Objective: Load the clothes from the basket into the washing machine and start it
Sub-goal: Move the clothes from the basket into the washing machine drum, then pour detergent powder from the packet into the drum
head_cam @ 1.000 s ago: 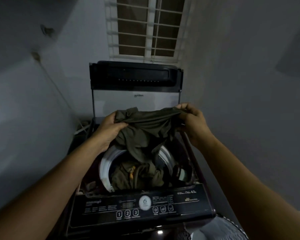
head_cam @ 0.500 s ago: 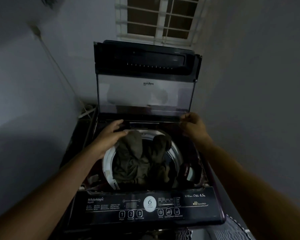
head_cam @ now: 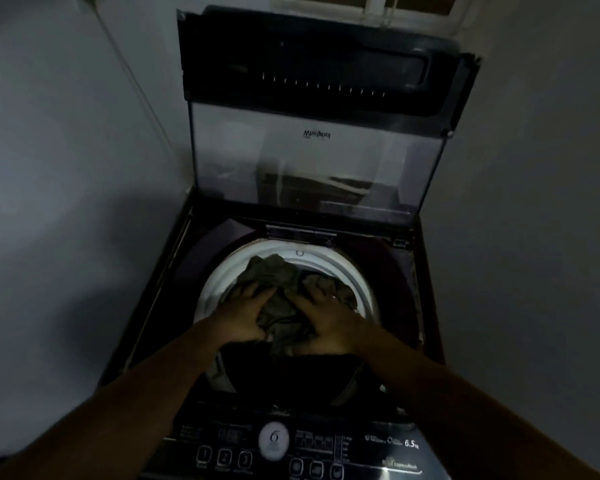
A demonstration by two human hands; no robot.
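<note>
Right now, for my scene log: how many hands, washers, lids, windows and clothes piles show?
Hands: 2 (left hand, right hand)
Washer: 1
Lid: 1
Window: 1
Clothes pile: 1, pieces uncountable
Total: 6

Head view down, seemingly close above washer

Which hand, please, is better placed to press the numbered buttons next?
Left hand, probably: it and the right hand both press crumpled olive clothes, but the rounded numbered buttons sit on its side.
</note>
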